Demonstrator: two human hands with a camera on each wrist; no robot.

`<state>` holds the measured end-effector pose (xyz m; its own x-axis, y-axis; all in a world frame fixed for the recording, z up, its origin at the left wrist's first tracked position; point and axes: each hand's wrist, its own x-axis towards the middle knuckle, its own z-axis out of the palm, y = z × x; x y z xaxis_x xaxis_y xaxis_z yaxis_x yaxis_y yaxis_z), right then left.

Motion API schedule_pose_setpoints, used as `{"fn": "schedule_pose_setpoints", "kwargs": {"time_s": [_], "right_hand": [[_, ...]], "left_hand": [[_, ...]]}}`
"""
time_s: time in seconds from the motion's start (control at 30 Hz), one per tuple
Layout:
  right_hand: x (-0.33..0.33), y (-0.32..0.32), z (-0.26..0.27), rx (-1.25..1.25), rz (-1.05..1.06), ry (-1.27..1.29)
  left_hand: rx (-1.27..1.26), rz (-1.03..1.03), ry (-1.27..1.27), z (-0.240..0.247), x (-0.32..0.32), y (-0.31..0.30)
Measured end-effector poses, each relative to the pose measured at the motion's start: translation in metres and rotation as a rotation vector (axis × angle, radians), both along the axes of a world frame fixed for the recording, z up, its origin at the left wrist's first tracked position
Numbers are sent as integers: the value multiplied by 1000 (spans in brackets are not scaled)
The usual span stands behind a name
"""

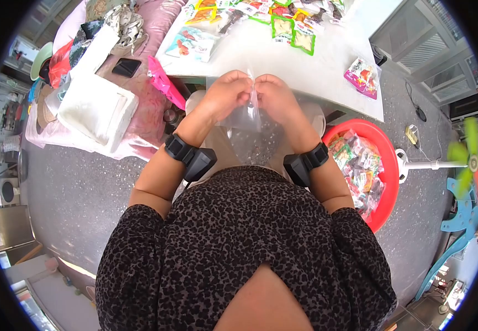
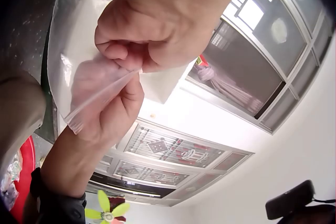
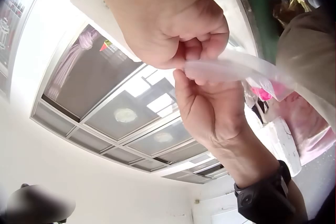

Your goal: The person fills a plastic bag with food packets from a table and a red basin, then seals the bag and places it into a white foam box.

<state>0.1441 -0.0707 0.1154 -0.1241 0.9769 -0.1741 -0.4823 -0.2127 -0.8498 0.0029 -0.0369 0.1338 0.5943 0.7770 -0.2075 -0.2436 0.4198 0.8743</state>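
A clear plastic bag (image 1: 245, 119) hangs upright between both hands, just in front of the white table's near edge and above the lap. At its top edge my left hand (image 1: 228, 96) pinches one side with thumb and curled fingers. Close beside it, my right hand (image 1: 276, 100) pinches the other side, the fingertips of both hands nearly meeting. In the left wrist view the bag (image 2: 94, 95) shows a straight, ridged upper edge running down from the fingertips. From the right wrist, the bag (image 3: 236, 71) appears almost edge-on. Nothing shows inside it.
Several colourful snack packets (image 1: 294, 33) lie at the back of the white table (image 1: 239, 58). A pink-purple packet (image 1: 362, 77) lies at its right. The red basin (image 1: 389, 165) on the floor holds many small packets. Left, a pink-covered bed bears a phone (image 1: 126, 67) and white foam box (image 1: 98, 113).
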Motion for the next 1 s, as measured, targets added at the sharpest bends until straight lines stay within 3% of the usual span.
{"fn": "schedule_pose_setpoints", "kwargs": {"time_s": [0.23, 0.47, 0.57, 0.67, 0.73, 0.83, 0.93, 1.0], "right_hand": [[4, -2, -5, 8, 82, 33], [10, -3, -11, 17, 138, 0], [5, -14, 8, 161, 86, -314], [2, -10, 1, 380, 84, -440], [5, -9, 4, 300, 96, -448], [7, -5, 5, 156, 62, -403], [7, -2, 0, 65, -19, -343], [11, 5, -5, 69, -91, -280]], "left_hand": [[-129, -96, -84, 0, -5, 0], [-78, -79, -40, -2, -1, -2], [30, -24, 87, -3, 3, -3], [72, 36, 153, 2, 8, -6], [50, 56, 163, 5, 9, -7], [173, 111, 198, -1, 10, -6], [585, 239, 415, -18, 8, 2], [797, 429, 590, -13, 5, 3]]}}
